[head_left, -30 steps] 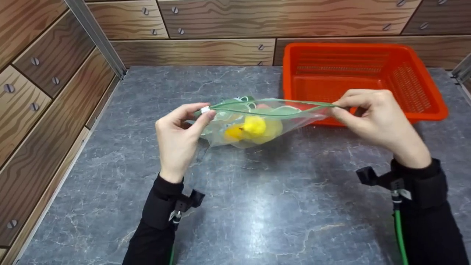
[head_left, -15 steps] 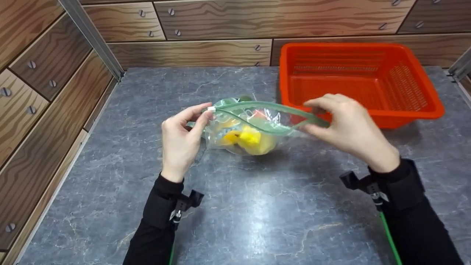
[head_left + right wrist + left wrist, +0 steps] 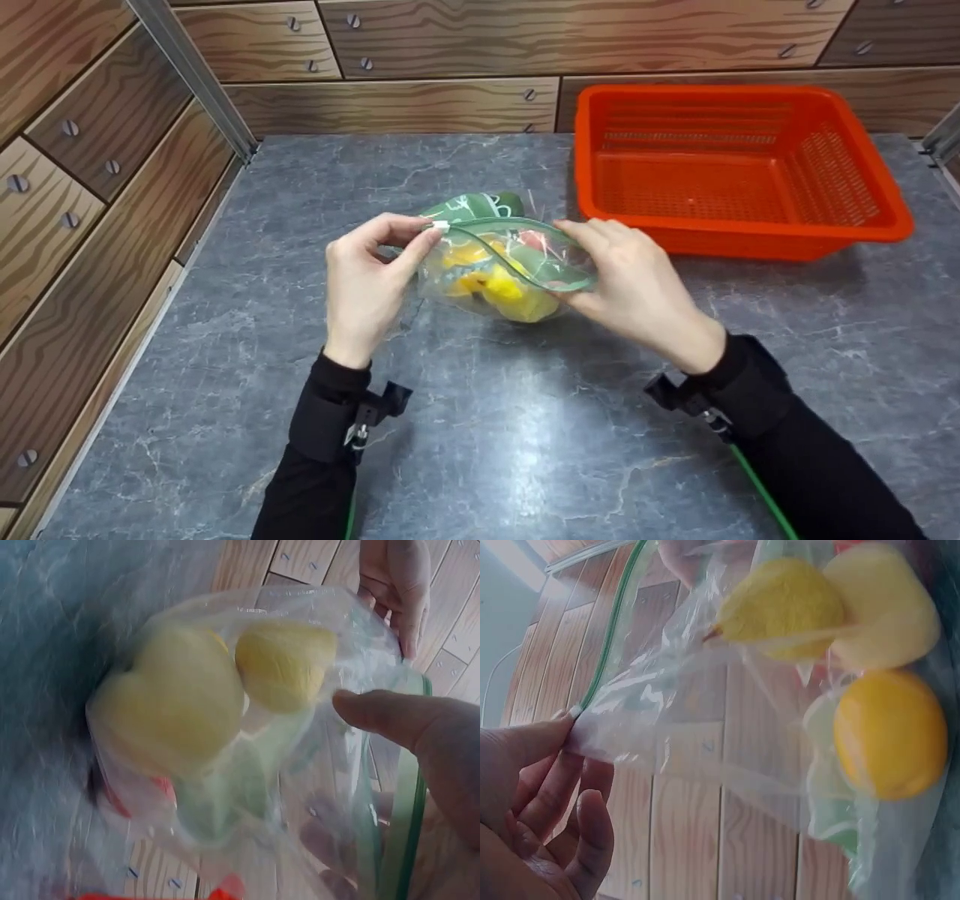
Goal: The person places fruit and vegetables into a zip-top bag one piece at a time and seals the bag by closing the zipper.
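A clear zip bag (image 3: 487, 301) with a green-edged mouth stands on the grey table, its mouth gaping. My left hand (image 3: 367, 281) pinches the mouth's left corner beside a white slider (image 3: 441, 225). At the other end, my right hand (image 3: 637, 281) holds the rim, thumb on the near side and fingers on the far side, partly hidden behind the plastic in the right wrist view. Inside the bag lie a yellow pear (image 3: 784, 607), an orange-yellow round fruit (image 3: 891, 735) and a pale yellow fruit (image 3: 169, 701). Something red (image 3: 534, 240) shows through too.
An orange-red plastic basket (image 3: 690, 225) stands at the back right, behind my right hand. Wood-patterned panels (image 3: 390, 105) border the table at the back and left. A green area with white print (image 3: 461, 206) shows behind the bag's mouth.
My right hand has moved left from the stretched-out end of the bag, shifting from a fingertip pinch to a wider hold. The mouth has bulged wider. My left hand stays nearly in place.
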The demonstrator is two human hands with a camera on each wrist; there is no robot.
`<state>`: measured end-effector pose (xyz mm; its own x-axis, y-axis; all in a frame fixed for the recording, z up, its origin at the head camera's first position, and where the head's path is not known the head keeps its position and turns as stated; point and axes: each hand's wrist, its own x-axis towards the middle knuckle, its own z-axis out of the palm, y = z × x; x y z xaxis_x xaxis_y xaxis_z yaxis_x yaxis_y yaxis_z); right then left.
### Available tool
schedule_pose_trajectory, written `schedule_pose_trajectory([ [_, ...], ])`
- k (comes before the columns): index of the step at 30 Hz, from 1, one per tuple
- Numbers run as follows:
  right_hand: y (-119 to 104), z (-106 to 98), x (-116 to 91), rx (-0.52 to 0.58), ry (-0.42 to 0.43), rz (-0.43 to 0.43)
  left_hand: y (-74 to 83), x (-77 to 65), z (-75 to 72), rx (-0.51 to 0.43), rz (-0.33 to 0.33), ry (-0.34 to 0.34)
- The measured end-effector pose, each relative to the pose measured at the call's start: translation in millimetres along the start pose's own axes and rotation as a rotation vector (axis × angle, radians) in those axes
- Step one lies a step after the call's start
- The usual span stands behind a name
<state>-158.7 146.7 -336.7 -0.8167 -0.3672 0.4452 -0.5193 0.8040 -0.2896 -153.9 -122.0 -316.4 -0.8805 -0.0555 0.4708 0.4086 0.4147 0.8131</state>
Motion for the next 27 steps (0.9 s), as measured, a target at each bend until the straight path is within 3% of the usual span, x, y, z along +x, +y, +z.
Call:
schedule_pose_trajectory([
  [4, -1.6, 4.7, 0.4, 0.045, 0.092, -0.018, 0.8, 3.3, -9.4, 0.055, -0.009, -0.042],
  [8, 3.5, 5.9, 1.4, 0.076, 0.127, 0.002, 1.4, 7.0, -19.2, 0.113, -0.009, -0.091],
  [17, 19.5, -3.8, 6.4, 0.180, 0.053, 0.026, -0.2, 6.2, -25.3, 0.193, 0.010, -0.098],
  [27, 8.5, -0.6, 6.7, 0.114, 0.084, 0.042, -1.0, 4.0, -22.2, 0.200, 0.042, -0.069],
])
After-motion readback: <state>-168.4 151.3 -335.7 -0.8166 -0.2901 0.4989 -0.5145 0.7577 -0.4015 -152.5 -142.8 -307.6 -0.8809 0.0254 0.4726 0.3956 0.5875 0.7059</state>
